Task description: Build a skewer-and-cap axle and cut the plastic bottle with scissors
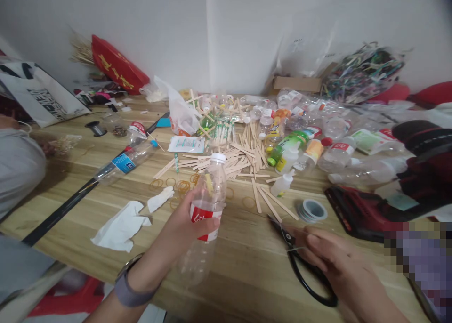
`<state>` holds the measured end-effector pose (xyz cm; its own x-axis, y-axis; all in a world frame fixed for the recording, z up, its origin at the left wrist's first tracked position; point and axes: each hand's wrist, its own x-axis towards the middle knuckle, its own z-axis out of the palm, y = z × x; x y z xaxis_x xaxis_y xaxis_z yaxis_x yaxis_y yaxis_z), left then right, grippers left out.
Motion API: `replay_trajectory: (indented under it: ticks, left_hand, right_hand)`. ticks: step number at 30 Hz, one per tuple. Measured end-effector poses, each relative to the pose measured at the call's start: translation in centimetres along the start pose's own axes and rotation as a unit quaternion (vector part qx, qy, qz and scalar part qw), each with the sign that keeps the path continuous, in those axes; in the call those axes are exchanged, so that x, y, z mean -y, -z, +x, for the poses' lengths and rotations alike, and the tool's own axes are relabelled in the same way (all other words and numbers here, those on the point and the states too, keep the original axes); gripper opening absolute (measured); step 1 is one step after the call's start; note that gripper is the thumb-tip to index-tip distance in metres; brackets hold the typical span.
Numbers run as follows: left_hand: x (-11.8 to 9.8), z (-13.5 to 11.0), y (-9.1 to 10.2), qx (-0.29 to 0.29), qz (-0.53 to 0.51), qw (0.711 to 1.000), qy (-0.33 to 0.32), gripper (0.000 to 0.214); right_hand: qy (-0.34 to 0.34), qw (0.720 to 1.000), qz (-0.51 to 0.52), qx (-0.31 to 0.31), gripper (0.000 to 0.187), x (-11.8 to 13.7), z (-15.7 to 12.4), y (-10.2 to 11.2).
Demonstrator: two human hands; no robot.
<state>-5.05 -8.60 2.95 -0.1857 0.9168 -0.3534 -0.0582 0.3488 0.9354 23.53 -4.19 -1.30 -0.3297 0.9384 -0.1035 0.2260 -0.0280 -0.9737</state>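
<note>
My left hand [187, 231] is closed around a clear plastic bottle [213, 184] with a white cap and a red-and-white label. The bottle stands nearly upright, tilted slightly, at the near middle of the table. On the right, my right hand [334, 254] is closed, thumb against fingers, with a thin pale strand [298, 248] showing at the fingertips. Black-handled scissors [291, 243] lie beside and partly under that hand, their blades pointing away toward the wooden sticks. Just beyond is a small spool [312, 211].
Flat wooden sticks [240, 158] and rubber bands [183, 185] are spread mid-table. Many empty bottles [289, 146] crowd the right, near a red-and-black power tool [356, 214]. Crumpled tissue [122, 226] and a taped bottle [123, 163] lie left. Another person's sleeve [21, 158] is at far left.
</note>
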Motion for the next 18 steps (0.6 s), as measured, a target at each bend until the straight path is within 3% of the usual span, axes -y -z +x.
replay_trajectory:
  ticks: [4,8,12,18]
  left_hand:
    - [0.0,-0.1,-0.1,0.001,0.011,1.0,-0.003,0.074]
    - [-0.2,-0.2,-0.9,0.008,0.017,1.0,0.002,0.073]
    - [-0.2,0.1,-1.6,0.019,0.013,1.0,-0.001,0.072]
    - [-0.2,0.2,-1.5,0.024,-0.008,1.0,0.0,0.071]
  right_hand:
    - [0.019,1.0,-0.021,-0.01,0.059,-0.8,-0.2,1.2]
    - [0.086,0.99,-0.114,-0.016,0.058,0.2,-0.1,0.2]
    - [0.165,0.962,-0.21,0.057,0.061,2.8,0.4,-1.8]
    - [0.184,0.947,-0.24,0.107,0.06,4.1,1.3,-3.1]
